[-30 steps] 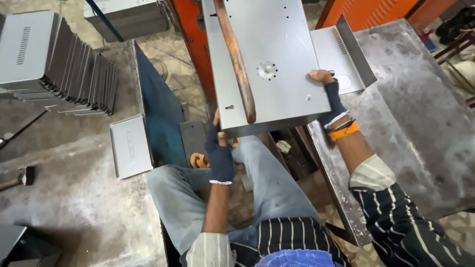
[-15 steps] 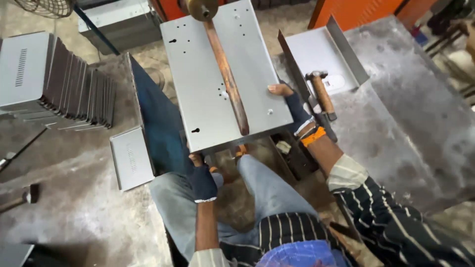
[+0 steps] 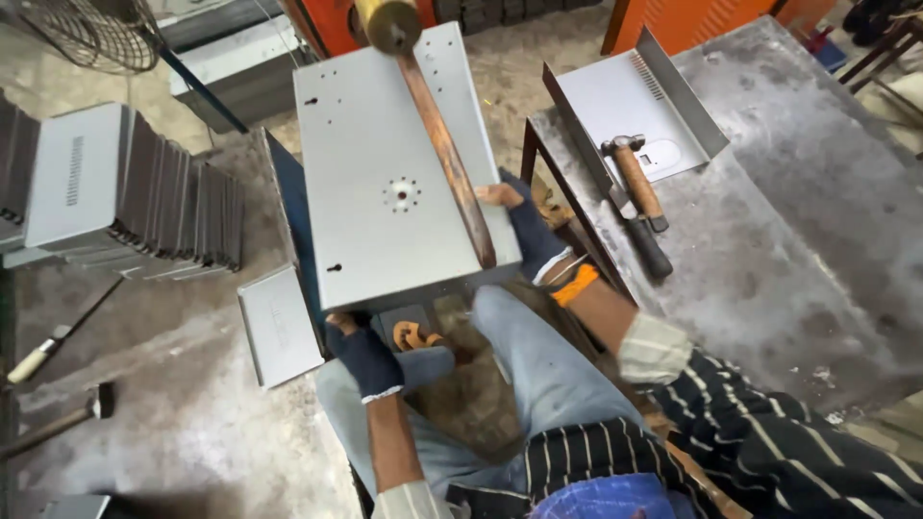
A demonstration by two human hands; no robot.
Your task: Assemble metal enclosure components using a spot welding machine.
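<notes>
A seated worker in a striped shirt and pale trousers steadies a grey sheet-metal panel (image 3: 385,183) across the knees, both hands in dark blue gloves. The left hand (image 3: 363,354) grips the panel's near edge from below, fingers curled around the lip. The right hand (image 3: 527,231) is closed on the panel's right edge, next to the lower end of a copper-coloured bar (image 3: 447,154) that lies diagonally over the panel; whether the fingers also pinch the bar is hard to tell from this angle. The bar runs up to a round brass-coloured head (image 3: 389,21) at the top of the frame. An orange band (image 3: 575,284) circles the right wrist. To the right stands a steel bench (image 3: 798,221), carrying a folded metal tray (image 3: 630,106) and a hammer (image 3: 635,178) with a wooden handle, just beside a dark-handled tool (image 3: 646,242). On the floor to the left, a row of grey metal covers (image 3: 125,202) stands stacked on edge, with a small flat plate (image 3: 279,325) lying nearer the worker's leg. Two more hammers (image 3: 58,384) rest on the concrete at far left.
</notes>
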